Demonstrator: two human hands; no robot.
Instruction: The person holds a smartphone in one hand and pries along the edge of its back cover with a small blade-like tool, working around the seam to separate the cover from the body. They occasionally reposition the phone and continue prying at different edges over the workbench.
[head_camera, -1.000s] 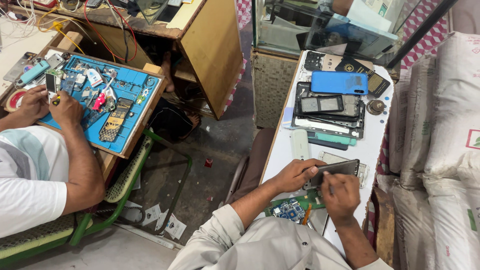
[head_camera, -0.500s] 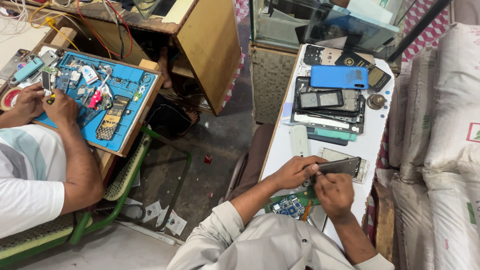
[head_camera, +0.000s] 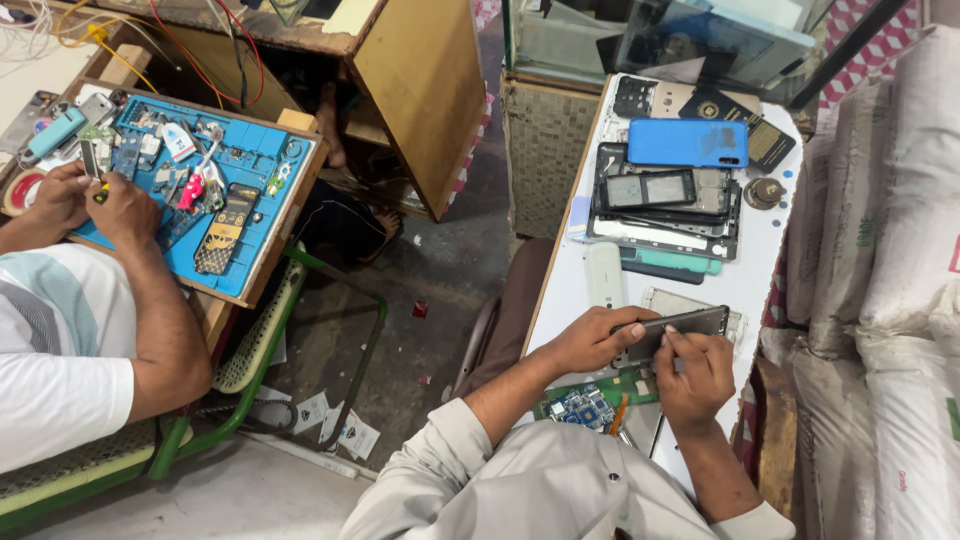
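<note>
The phone (head_camera: 680, 328) lies crosswise over the white table (head_camera: 770, 260), long axis left-right. The left hand (head_camera: 590, 342) clasps its left end; the right hand (head_camera: 700, 375) pinches its lower edge.

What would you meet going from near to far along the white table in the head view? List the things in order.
Green circuit board → dark phone frame gripped by left hand and right hand → white slim device → stack of phone frames → blue phone cover.
</note>
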